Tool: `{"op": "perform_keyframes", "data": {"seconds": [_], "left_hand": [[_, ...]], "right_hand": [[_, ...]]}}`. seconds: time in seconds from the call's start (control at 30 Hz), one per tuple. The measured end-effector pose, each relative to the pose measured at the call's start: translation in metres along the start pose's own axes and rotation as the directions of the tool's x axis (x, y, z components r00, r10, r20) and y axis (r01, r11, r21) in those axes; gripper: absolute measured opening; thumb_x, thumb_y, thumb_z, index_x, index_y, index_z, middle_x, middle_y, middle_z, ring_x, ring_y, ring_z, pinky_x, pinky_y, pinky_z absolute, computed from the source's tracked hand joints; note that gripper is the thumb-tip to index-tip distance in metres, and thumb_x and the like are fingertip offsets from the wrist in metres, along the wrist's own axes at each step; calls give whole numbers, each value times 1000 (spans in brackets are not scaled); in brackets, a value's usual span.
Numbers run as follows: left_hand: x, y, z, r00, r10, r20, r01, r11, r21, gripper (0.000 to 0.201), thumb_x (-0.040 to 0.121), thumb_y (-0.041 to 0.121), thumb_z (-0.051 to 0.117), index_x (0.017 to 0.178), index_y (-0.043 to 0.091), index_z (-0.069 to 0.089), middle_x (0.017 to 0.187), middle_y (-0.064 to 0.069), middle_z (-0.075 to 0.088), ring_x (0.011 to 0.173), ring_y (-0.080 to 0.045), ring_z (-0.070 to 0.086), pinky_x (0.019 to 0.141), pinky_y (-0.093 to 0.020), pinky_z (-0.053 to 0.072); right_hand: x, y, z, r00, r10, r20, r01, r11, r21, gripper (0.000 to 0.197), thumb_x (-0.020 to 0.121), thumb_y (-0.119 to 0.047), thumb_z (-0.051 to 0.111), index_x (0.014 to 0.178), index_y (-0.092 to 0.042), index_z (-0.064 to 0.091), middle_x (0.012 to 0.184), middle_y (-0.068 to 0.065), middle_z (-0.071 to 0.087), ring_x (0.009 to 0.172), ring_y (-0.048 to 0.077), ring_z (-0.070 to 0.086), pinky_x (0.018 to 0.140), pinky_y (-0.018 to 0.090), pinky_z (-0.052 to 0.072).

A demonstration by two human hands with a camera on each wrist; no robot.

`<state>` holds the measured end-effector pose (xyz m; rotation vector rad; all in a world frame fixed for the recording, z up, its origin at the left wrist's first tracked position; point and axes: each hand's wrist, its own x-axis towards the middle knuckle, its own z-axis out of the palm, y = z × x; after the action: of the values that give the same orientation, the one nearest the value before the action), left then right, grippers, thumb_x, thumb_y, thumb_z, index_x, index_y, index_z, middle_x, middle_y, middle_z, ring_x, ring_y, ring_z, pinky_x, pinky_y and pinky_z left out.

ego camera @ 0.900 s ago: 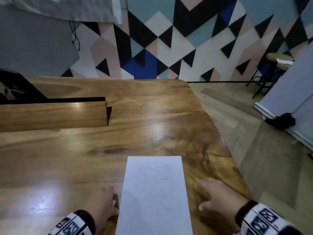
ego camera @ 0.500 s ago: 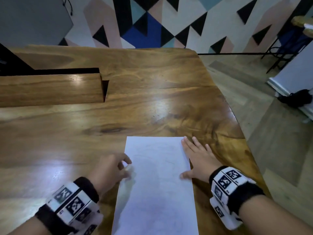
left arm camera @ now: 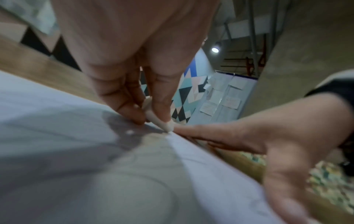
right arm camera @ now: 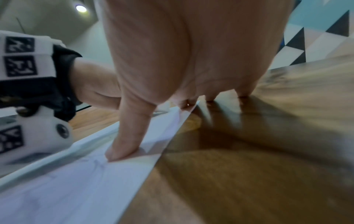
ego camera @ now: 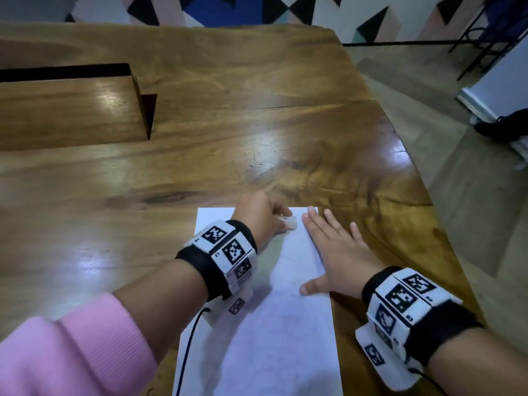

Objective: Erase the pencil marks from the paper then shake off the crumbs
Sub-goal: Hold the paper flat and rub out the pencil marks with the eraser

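Note:
A white sheet of paper (ego camera: 274,332) with faint pencil lines lies on the wooden table (ego camera: 257,124) near its front edge. My left hand (ego camera: 264,214) pinches a small white eraser (ego camera: 290,222) and holds its tip down on the paper near the far edge. In the left wrist view the eraser (left arm camera: 159,119) sits between thumb and fingers, its end touching the paper (left arm camera: 76,151). My right hand (ego camera: 333,247) lies flat with fingers spread across the paper's right edge, its thumb (right arm camera: 126,136) pressing on the paper (right arm camera: 76,181).
A raised wooden block (ego camera: 68,110) sits on the table at the far left with a dark slot behind it. The table's right edge drops to the floor (ego camera: 457,210). A patterned wall stands behind the table, and a black cable (ego camera: 190,344) hangs from my left wristband.
My left hand has moved from the paper's left side onto its far end with the eraser. My right hand slid forward along the right edge and flattened. The head view has tilted down.

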<state>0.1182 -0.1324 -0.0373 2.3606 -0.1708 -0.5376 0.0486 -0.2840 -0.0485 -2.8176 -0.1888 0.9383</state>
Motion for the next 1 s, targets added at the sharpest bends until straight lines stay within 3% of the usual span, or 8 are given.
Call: {"op": "perform_keyframes", "data": {"seconds": [0.13,0.3,0.43,0.6,0.67,0.77,0.9,1.0], "left_hand": [[5,5,6,999,14,-35,-11,995,99,19,71,15,74,90,13,71,92,-6,73,76,-14,58,69,-18,39],[-15,2,11,994,61,94,-76,984,159,17,71,15,73,88,12,71,71,2,59,70,-10,51,63,-15,34],[10,16,4,999,37,-30,-32,987,158,17,70,16,75,86,13,71,79,-7,69,81,-20,63,68,-20,39],[-15,9,11,970,117,215,-173,947,269,14,70,17,72,83,14,70,57,13,48,69,-11,48,50,-7,30],[-6,12,8,984,111,141,-145,955,258,14,70,16,72,84,14,70,61,9,52,70,-12,51,50,-11,33],[10,22,5,995,97,-22,-90,970,225,8,71,13,72,79,12,69,71,-2,62,77,-22,62,64,-21,40],[-21,9,13,955,138,261,-217,927,305,6,69,13,69,75,13,67,55,11,48,63,-12,46,50,-18,29],[-12,11,9,978,133,159,-175,939,296,9,72,12,66,81,12,68,66,4,59,70,-16,52,58,-18,35]], "right_hand": [[2,0,2,1000,10,4,-10,1000,15,131,65,-65,69,145,-25,-27,142,-18,-41,130,4,-36,114,47,-13],[1,0,2,1000,25,7,-26,999,33,134,64,-64,70,145,-23,-27,147,-14,-40,137,11,-35,115,46,-14],[1,0,2,1000,26,13,-27,999,26,134,63,-66,70,145,-24,-28,138,-17,-45,136,14,-37,114,46,-15],[3,0,2,999,34,21,-35,999,41,134,63,-65,70,145,-25,-28,138,-18,-46,135,15,-39,114,46,-16],[2,-2,2,999,40,29,-41,998,37,134,63,-65,71,144,-25,-28,141,-17,-44,135,16,-39,113,46,-17],[2,-1,2,998,47,36,-48,998,27,135,62,-66,70,144,-26,-29,138,-18,-47,134,16,-40,111,47,-18],[2,-1,1,998,45,46,-47,998,30,135,62,-67,70,144,-27,-29,144,-17,-43,135,16,-39,112,49,-18],[3,-1,1,998,45,52,-47,998,29,136,61,-67,70,144,-27,-29,144,-17,-43,135,16,-39,112,49,-18]]}}
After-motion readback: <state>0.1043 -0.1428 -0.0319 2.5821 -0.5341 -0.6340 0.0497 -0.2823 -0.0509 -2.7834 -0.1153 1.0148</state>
